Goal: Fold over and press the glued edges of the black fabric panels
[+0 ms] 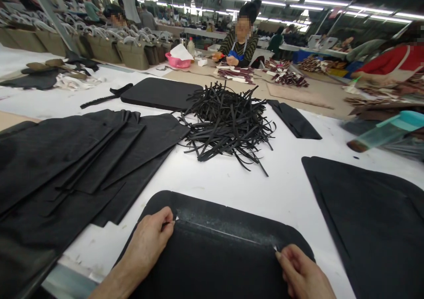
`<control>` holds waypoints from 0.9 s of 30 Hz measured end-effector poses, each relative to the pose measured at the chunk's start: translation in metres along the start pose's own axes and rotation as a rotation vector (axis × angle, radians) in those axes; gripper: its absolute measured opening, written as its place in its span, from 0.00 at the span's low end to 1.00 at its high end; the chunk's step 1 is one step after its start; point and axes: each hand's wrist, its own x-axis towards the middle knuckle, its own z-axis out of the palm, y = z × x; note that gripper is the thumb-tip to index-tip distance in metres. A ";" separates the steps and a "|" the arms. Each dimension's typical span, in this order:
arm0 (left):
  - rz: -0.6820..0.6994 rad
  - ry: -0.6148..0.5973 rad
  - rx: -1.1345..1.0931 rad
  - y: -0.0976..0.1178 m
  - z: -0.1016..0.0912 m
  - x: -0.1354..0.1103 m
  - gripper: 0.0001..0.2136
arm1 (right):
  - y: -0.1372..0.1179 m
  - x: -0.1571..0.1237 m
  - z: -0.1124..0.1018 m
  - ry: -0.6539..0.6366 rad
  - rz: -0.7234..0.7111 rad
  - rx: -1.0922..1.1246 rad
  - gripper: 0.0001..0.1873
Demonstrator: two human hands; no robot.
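A black panel with rounded corners (212, 268) lies in front of me. A pale line and whitish smudges cross it near its far edge. My left hand (149, 237) pinches a small white tip at the line's left end. At the right end, my right hand (300, 268) pinches a similar white tip between thumb and fingers. What looks like a thin strip (225, 233) stretches along the line between both hands. Its colour is hard to separate from the panel. Beyond the panel sits a heap of narrow black strips (228, 122).
Black sheets (66, 157) are layered at left, and another black panel (371, 215) is at right. A black slab (159, 93) and a folded black piece (294, 119) lie farther back. At right is a teal-lidded bottle (387, 131). A co-worker (241, 38) sits across the table.
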 end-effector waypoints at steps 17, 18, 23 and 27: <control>0.415 0.308 0.278 -0.023 0.000 -0.014 0.13 | -0.019 -0.029 0.005 0.510 -0.274 -0.360 0.13; 0.564 0.364 0.305 -0.021 0.003 -0.016 0.16 | -0.023 -0.033 0.010 0.554 -0.384 -0.396 0.13; 1.140 0.281 0.450 0.008 0.039 -0.022 0.26 | -0.051 -0.040 0.055 0.558 -0.908 -0.550 0.20; 1.235 0.206 0.553 0.011 0.062 -0.012 0.23 | -0.057 -0.035 0.083 0.589 -0.979 -0.632 0.17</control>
